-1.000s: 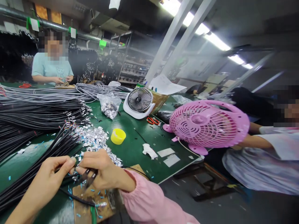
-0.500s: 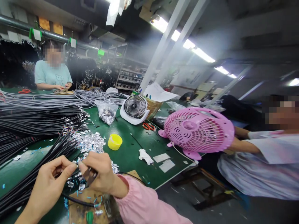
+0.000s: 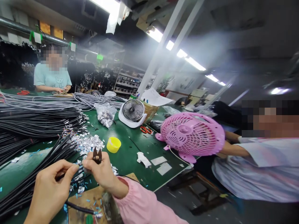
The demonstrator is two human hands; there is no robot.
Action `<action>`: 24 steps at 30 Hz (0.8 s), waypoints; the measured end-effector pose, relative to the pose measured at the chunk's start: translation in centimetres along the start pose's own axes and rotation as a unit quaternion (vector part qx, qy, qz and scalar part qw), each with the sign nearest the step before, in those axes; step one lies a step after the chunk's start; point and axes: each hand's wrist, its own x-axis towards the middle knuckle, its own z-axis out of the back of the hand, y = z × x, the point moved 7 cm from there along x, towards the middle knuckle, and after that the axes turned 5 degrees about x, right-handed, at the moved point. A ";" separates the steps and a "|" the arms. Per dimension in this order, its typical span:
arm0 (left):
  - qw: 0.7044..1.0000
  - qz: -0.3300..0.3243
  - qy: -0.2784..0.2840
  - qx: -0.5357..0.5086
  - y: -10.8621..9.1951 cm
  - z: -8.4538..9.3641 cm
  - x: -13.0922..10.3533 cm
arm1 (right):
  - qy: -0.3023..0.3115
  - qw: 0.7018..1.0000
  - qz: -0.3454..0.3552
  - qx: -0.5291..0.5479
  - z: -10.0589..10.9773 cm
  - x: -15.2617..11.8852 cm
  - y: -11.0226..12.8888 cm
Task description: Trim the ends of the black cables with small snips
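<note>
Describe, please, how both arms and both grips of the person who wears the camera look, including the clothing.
Left grip and right grip are both bare and ungloved. On the right side there is a loose, light pink sleeve with a gathered cuff. No clothing shows on the visible part of the left forearm.

We're in a factory-type wkshp: black cables bundled on a green counter w/ foil scraps, stocked shelves at back, strip lights o/head, plus a co-worker opp. us.
</note>
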 end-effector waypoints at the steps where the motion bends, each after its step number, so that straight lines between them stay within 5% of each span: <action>1: 1.000 0.001 -0.015 0.016 0.2 0.5 0.2 | -0.018 1.000 0.004 0.001 0.6 0.3 0.6; 7: 0.999 0.004 -0.020 -0.024 0.0 1.2 0.5 | -0.082 0.996 0.000 -0.027 1.1 1.6 1.8; 12: 0.998 -0.009 -0.021 -0.058 -0.8 0.8 0.1 | 0.013 0.973 0.027 -0.228 -2.3 0.2 2.1; 19: 0.997 -0.038 -0.007 -0.066 0.3 0.5 0.2 | 0.125 0.937 0.208 -0.250 -3.6 -1.0 3.5; 24: 0.997 0.009 -0.034 -0.074 -0.6 0.7 -0.5 | 0.182 0.961 0.055 -0.200 -3.7 -0.2 1.8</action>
